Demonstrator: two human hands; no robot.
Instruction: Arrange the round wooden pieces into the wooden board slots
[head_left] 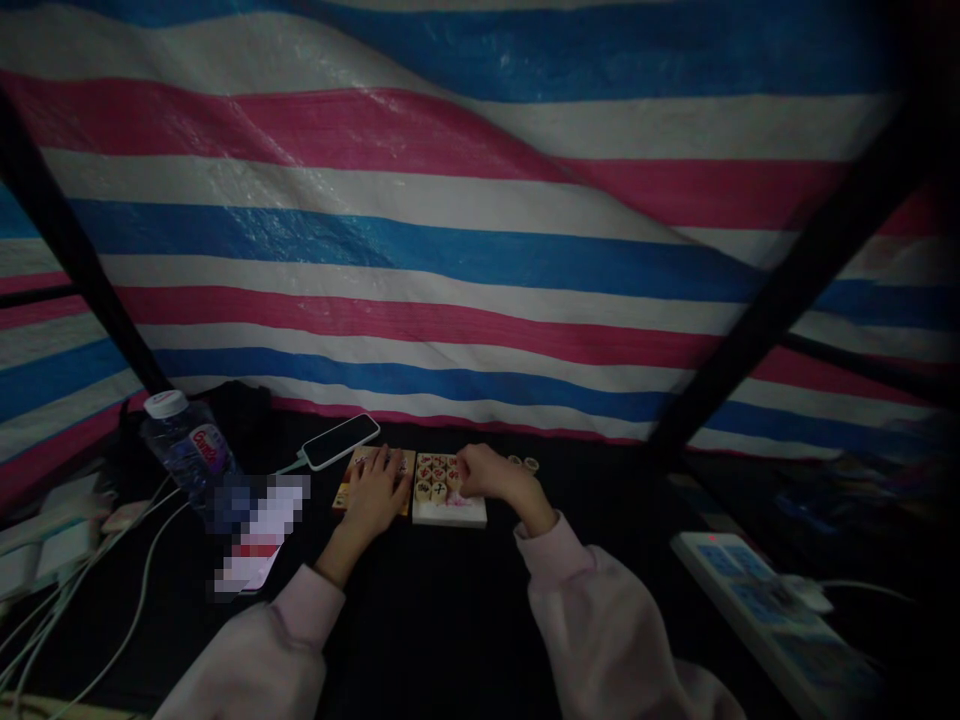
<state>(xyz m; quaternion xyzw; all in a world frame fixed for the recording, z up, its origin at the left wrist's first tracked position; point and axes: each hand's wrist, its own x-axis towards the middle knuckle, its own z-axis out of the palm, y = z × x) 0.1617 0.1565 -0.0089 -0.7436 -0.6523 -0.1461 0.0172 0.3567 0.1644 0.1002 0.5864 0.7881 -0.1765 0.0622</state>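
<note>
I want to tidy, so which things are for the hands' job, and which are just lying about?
Probably the job:
round pieces
white box
patterned box or lid under left hand

Probably lying about:
white-capped bottle
dark-screened phone
lit phone
power strip

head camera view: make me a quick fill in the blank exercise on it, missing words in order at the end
The left hand is nearer than the right hand to the bottle, whose cap is coloured ____. By the right hand is a box holding pieces whose shape is ____. Seen from the person's place, the power strip lies to the ____ of both hands.

Missing words: white; round; right.
</note>
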